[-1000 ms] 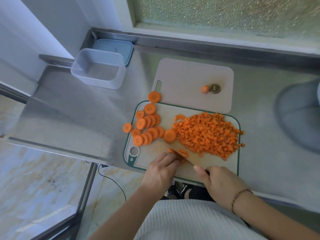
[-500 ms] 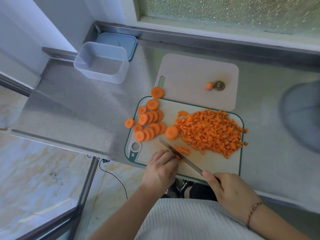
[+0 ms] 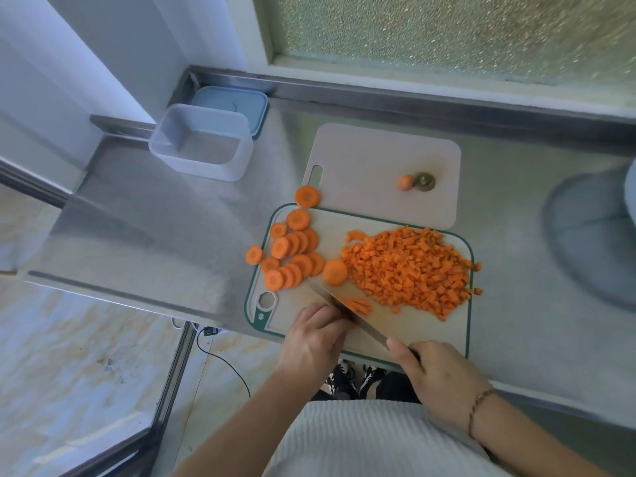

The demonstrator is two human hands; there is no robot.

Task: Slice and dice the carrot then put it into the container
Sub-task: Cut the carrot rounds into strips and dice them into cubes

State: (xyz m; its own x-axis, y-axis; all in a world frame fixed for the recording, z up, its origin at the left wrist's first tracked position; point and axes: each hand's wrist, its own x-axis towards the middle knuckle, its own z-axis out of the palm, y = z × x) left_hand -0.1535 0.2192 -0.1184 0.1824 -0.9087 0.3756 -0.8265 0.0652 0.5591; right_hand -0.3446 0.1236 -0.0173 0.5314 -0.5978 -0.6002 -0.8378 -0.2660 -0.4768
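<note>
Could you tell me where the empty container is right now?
The container sits far left on the steel counter, in front of its blue lid.

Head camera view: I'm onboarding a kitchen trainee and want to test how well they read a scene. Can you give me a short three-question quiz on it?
1. True or false: the clear container already holds diced carrot.
2. Which hand grips the knife? A) left hand B) right hand C) neither
3. Fill in: the diced carrot pile lies on the ____-rimmed cutting board.

Key:
1. False; it holds no carrot, and the dice sit on the board.
2. B; the right hand holds the handle, while the left hand steadies the piece being cut, its fingers beside the blade.
3. Green.
</note>
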